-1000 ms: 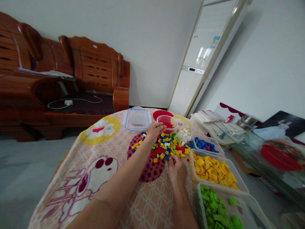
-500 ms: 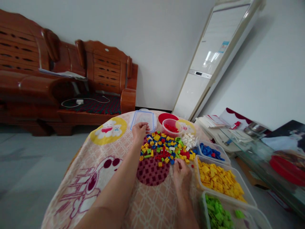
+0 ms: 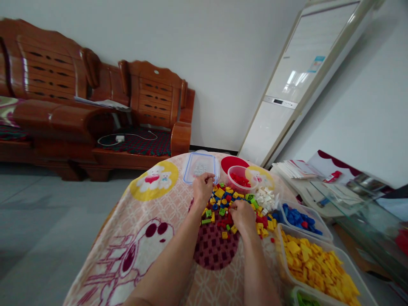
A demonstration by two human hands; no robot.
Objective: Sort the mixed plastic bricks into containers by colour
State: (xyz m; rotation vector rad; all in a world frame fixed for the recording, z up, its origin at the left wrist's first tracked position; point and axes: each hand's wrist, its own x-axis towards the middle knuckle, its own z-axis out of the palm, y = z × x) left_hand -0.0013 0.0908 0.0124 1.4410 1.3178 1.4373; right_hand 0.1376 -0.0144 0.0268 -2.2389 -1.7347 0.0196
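Note:
A heap of small mixed-colour toy bricks (image 3: pixel 230 200) lies on a patterned cloth covering the table (image 3: pixel 149 238). My left hand (image 3: pixel 202 187) rests at the heap's left edge, fingers curled in a pinch beside a clear lid (image 3: pixel 200 167); what it holds is too small to name. My right hand (image 3: pixel 242 213) lies on the heap's near side, fingers bent down among the bricks, pinching something I cannot make out.
A round tub of red bricks (image 3: pixel 241 180) and a red lid (image 3: pixel 233 162) stand behind the heap. White bricks (image 3: pixel 265 198), a blue-brick tub (image 3: pixel 299 216) and a yellow-brick tub (image 3: pixel 315 263) line the right. A wooden sofa (image 3: pixel 95 114) and a tall white unit (image 3: pixel 287 97) stand beyond.
My left hand drew back from the red tub to the heap's left edge. My right hand moved forward into the heap. The view shifted, so the green tub has nearly left the frame.

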